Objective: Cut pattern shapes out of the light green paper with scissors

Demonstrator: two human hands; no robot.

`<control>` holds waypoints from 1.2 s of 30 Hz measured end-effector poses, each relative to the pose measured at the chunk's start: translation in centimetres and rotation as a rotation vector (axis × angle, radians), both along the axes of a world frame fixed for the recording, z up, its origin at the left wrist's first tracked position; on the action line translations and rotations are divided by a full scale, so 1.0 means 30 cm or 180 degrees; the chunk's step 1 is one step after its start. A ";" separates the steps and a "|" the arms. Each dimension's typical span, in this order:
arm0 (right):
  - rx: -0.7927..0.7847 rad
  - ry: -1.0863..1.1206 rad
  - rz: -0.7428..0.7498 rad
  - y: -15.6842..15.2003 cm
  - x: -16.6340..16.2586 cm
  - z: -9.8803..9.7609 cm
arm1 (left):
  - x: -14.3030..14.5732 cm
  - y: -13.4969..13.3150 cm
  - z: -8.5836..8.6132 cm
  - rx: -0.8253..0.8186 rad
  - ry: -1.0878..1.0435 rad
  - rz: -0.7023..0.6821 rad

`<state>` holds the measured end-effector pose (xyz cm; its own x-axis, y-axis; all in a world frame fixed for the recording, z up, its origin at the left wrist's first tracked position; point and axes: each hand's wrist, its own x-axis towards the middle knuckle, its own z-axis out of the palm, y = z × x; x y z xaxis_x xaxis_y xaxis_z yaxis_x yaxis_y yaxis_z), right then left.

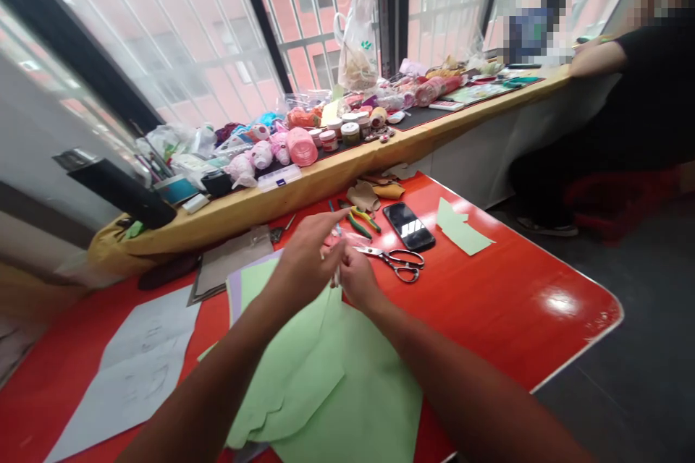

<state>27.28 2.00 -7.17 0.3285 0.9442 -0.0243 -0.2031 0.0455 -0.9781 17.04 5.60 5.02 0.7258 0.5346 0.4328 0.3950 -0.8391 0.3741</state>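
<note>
Red table [504, 304] spread with green sheets [331, 383]. Left hand [300, 268] and right hand [358, 278] meet, fingers [343, 252] pinched together on a thin, upright pale sliver [337, 276].

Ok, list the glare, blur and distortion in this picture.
Head view: white glare spot on the glossy red tabletop; pale, washed-out glass window panes; wide-angle bending of the yellow-clothed window shelf; left hand and right hand slightly soft.

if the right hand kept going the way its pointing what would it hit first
Most likely the left hand, just ahead of the right hand and nearly touching it. A thin pale strip between the hands might come first, but depth is hard to judge.
</note>
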 end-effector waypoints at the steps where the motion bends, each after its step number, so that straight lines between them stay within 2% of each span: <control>1: -0.0039 0.0039 0.0041 0.000 -0.003 -0.004 | -0.112 0.027 -0.014 -0.0025 0.0096 0.0357; 3: -0.0095 0.0086 0.0082 -0.004 -0.008 -0.011 | -0.316 0.064 -0.066 -0.0117 0.0501 0.1068; 5: -0.0071 0.0087 0.0051 -0.011 -0.008 -0.013 | -0.484 0.070 -0.134 -0.0298 0.1168 0.1547; 7: -0.0042 0.0051 0.0038 -0.021 -0.007 -0.008 | -0.607 0.049 -0.194 -0.0503 0.1632 0.1711; 10: -0.0056 -0.0072 0.0030 -0.039 -0.010 0.009 | -0.714 -0.007 -0.246 -0.0700 0.1663 0.1854; 14: -0.0091 -0.0303 0.0120 -0.060 -0.026 0.032 | -0.750 -0.057 -0.261 -0.0970 0.1489 0.1922; 25: -0.0242 -0.0746 0.0313 -0.086 -0.046 0.058 | -0.732 -0.059 -0.312 -0.1562 0.0607 0.1770; 32: -0.0259 -0.0864 0.0345 -0.090 -0.039 0.058 | -0.745 -0.080 -0.249 -0.2003 -0.0088 0.2015; 36: -0.0300 -0.0897 0.0444 -0.095 -0.039 0.064 | -0.778 -0.061 -0.213 -0.2563 -0.1144 0.2434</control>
